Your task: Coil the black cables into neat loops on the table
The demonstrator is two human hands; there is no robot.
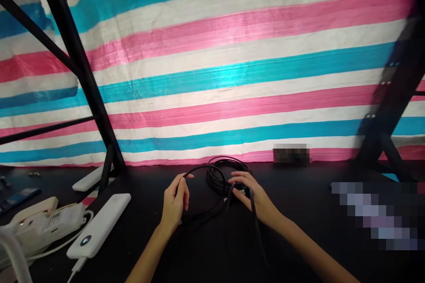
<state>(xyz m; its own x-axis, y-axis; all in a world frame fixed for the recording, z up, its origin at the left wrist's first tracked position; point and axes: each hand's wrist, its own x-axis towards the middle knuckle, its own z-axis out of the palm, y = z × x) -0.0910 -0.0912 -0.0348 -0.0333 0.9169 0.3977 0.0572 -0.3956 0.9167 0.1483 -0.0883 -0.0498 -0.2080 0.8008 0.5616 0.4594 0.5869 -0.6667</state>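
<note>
A black cable [207,166] lies partly in a loose coil [212,179] on the dark tabletop, against the striped sheet. My left hand [175,199] is closed, with one strand pinched between thumb and fingers; that strand arches over toward the coil. To the right of the coil, my right hand [257,196] has its fingers curled around another stretch of the cable. One loose strand hangs down past this hand toward the front of the table. Small pale pieces show near the right fingertips, too blurred to name.
On the left are a white power bank [99,225] with a cord plugged in, and a white power strip [49,225]. Black frame posts [79,62] stand at both sides. A striped plastic sheet [232,79] hangs behind. A blurred-out box [291,154] sits at the back right.
</note>
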